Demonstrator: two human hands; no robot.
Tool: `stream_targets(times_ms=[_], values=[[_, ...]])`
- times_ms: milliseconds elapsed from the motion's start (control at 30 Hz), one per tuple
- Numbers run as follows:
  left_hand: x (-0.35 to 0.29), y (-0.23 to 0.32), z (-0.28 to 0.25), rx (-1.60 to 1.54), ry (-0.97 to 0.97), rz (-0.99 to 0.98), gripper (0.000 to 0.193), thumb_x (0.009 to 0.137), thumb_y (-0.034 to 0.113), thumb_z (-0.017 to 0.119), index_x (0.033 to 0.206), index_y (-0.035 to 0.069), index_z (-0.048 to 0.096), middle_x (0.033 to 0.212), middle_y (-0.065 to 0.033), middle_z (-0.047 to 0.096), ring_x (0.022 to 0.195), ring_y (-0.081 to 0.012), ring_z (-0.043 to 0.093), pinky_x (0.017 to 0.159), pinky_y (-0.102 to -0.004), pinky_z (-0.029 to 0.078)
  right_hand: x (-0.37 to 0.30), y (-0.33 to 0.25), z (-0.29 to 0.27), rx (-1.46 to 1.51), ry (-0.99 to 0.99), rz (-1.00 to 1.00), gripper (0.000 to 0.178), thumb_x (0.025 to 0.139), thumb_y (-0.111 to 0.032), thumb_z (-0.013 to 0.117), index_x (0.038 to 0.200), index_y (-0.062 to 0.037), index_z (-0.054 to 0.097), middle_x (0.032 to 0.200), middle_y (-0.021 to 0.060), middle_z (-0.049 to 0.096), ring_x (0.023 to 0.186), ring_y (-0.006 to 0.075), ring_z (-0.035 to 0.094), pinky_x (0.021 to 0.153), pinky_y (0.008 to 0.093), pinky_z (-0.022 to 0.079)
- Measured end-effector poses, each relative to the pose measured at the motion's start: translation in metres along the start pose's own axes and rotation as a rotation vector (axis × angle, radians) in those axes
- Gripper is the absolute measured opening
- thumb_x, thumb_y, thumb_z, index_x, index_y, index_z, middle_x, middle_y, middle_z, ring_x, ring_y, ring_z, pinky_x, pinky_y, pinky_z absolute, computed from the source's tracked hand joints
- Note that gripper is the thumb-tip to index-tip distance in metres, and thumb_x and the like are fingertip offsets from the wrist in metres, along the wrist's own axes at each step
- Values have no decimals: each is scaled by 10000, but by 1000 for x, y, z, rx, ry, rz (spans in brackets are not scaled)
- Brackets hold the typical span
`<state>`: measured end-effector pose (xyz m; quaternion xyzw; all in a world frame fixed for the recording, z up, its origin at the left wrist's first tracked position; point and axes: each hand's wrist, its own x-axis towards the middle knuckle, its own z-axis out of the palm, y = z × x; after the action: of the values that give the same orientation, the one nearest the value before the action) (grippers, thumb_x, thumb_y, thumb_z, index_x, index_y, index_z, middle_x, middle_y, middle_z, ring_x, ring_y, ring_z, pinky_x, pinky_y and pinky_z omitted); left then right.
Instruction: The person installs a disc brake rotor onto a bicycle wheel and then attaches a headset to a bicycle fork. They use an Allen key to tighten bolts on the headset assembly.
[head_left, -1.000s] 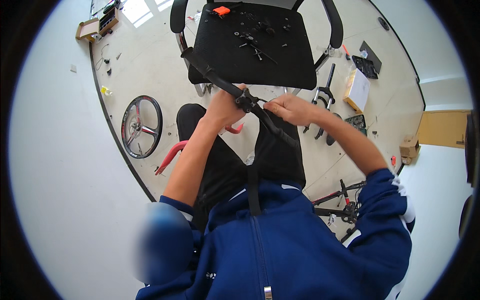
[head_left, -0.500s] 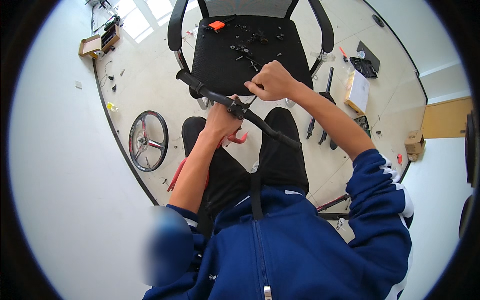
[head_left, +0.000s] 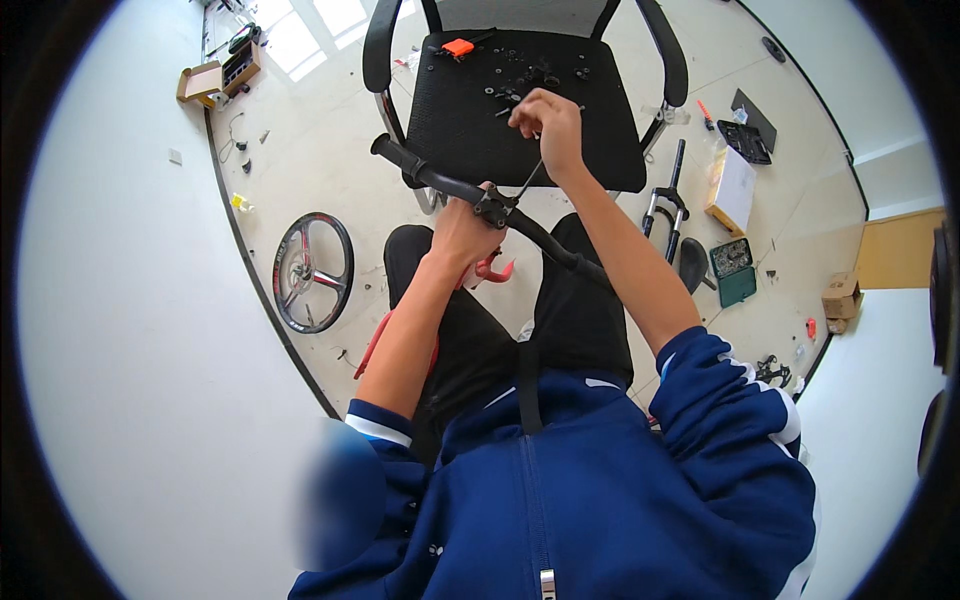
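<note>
A black handlebar slants across in front of my knees, with a black stem clamp at its middle. My left hand is closed around the stem just under the bar. Below it shows part of a red bicycle frame, mostly hidden by my arm and legs. A thin hex key reaches from the clamp up to my right hand. That hand's fingers are curled, seemingly round the key's upper end, which the hand hides. It is over the front of the chair seat.
Small bolts and washers and an orange item lie on the seat. On the floor are a spoked wheel at left, and a fork, a white box and a green parts case at right.
My right hand has turned, its fingers now pointing left and its wrist more upright, showing more of the hex key. My left hand keeps its grip. The whole view has shifted slightly.
</note>
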<state>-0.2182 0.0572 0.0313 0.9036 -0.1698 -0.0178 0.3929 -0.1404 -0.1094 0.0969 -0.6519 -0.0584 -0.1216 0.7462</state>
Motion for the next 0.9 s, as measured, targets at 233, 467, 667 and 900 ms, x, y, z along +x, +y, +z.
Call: stream_targets(times_ms=[233,467,667,900], values=[[-5,17,-2,21,-60,-15,208,749,138,640,941,77,591,805,-210,656,829,-431,644,681,-506,505,6,-21,50,-470,-493,-34,300,840,-228,694,656,-9,606,564,-8,499,511,77,405,495,273,329],[-10,15,-1,-87,165,308,193,796,124,624,979,63,623,833,-123,670,868,-298,674,725,-400,507,-38,-32,84,-580,-896,-368,243,768,-218,705,686,-4,622,618,146,620,560,267,611,557,357,482],[-18,1,-3,-563,-69,-48,217,825,95,623,1040,74,640,916,-79,673,924,-247,663,776,-371,494,-94,-48,81,-918,-1189,-598,197,777,-225,622,749,-31,639,599,171,622,563,339,648,531,431,515],[-4,13,-3,-47,-15,102,161,758,93,667,859,55,547,687,-202,585,715,-439,590,610,-479,451,-148,-50,33,-940,-1076,-748,243,870,-273,620,915,-34,619,513,103,566,454,263,603,463,362,453]])
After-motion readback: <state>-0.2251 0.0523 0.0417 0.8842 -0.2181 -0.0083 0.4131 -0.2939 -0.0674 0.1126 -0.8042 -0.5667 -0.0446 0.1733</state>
